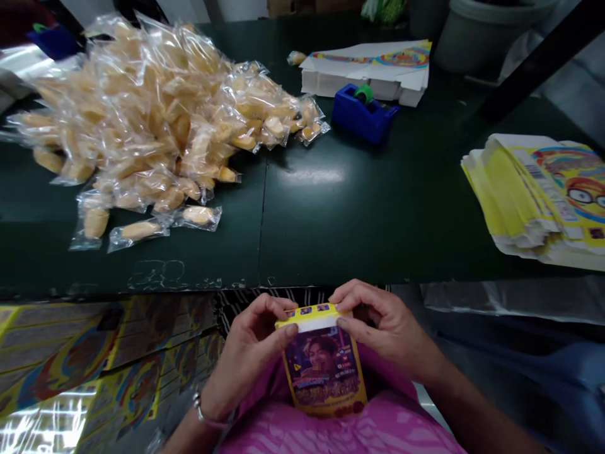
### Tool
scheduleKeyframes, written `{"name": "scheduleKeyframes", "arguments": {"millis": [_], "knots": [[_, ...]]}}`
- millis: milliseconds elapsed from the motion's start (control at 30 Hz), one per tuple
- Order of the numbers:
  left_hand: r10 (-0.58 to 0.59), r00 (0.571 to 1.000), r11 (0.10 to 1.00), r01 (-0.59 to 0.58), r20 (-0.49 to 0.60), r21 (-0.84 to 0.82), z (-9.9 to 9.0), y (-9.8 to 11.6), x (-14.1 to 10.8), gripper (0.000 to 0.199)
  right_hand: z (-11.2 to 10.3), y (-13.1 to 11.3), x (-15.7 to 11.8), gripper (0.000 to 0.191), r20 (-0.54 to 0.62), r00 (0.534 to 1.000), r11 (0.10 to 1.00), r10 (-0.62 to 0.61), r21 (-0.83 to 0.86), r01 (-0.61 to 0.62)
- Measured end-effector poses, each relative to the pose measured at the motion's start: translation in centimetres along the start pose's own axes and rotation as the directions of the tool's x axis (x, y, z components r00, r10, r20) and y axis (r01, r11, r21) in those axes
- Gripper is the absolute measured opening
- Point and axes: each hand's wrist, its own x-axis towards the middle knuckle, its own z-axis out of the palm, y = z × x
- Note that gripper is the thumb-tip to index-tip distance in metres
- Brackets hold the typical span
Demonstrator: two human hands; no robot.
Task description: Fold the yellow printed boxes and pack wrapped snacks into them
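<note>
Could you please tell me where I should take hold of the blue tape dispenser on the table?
I would grip the blue tape dispenser by its squat body, coming from the near side. It sits flat on the dark green table, its sides look free, and the green tape roll stands on top, best left untouched.

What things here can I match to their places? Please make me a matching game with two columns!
Things:
1. blue tape dispenser
2. printed yellow carton
3. pile of clear plastic packets
4. stack of flat yellow cartons

Places:
A. right side of the table
B. between the left hand and right hand
C. far middle of the table
D. left side of the table

Pairs: 1-C, 2-B, 3-D, 4-A
</note>
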Motion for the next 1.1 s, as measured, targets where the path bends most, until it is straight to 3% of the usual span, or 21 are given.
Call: {"name": "scheduleKeyframes", "arguments": {"millis": [167, 267, 433, 567, 700, 800, 867, 967, 1033, 1100], "knots": [[0.046, 0.996, 0.982, -0.058, 0.073, 0.179, -0.2, 2.5, 1.3, 0.014, 0.6, -1.8, 1.5, 0.008, -0.060, 0.998, 0.993, 0.021, -0.115, -0.028], [0.062, 0.995, 0.972, -0.078, 0.075, 0.222, -0.6, 2.7, 1.6, 0.014, 0.8, -1.5, 1.5, 0.014, -0.098, 0.995, 0.996, -0.027, -0.088, 0.019], [0.200, 0.977, 0.945, -0.171, -0.078, 0.279, -0.4, 0.4, 1.0, 0.013, 0.9, 1.2, 0.0, 0.013, -0.147, 0.978, 0.984, -0.149, -0.115, 0.133], [0.351, 0.933, 0.862, -0.286, -0.085, 0.419, 0.1, -1.4, 0.5, 0.021, 0.9, 2.8, -1.0, 0.021, -0.192, 0.963, 0.975, -0.189, -0.156, 0.161], [0.414, 0.903, 0.815, -0.312, -0.115, 0.488, 0.5, -2.7, 0.1, 0.025, 1.3, 3.3, -1.3, 0.022, -0.207, 0.966, 0.983, -0.157, -0.125, 0.133], [0.491, 0.864, 0.775, -0.374, -0.113, 0.509, 0.5, -3.1, -0.2, 0.027, 1.5, 3.1, -1.2, 0.027, -0.222, 0.973, 0.998, -0.062, -0.006, 0.062], [0.439, 0.894, 0.815, -0.351, -0.094, 0.461, 0.2, -2.4, -0.1, 0.024, 1.4, 2.8, -1.0, 0.023, -0.208, 0.977, 0.999, -0.040, 0.026, 0.046], [0.188, 0.981, 0.938, -0.162, -0.056, 0.306, -0.7, -0.4, 0.6, 0.019, 1.3, 2.4, -0.8, 0.014, -0.174, 0.979, 0.994, -0.109, -0.040, 0.103], [0.079, 0.997, 0.971, -0.072, -0.023, 0.227, -1.1, 0.9, 1.3, 0.020, 1.2, 2.3, -0.7, 0.016, -0.157, 0.978, 0.990, -0.136, -0.068, 0.127], [0.071, 0.997, 0.974, -0.067, -0.008, 0.216, -1.3, 1.6, 1.7, 0.019, 1.1, 2.3, -0.5, 0.017, -0.150, 0.978, 0.988, -0.144, -0.077, 0.133]]}}
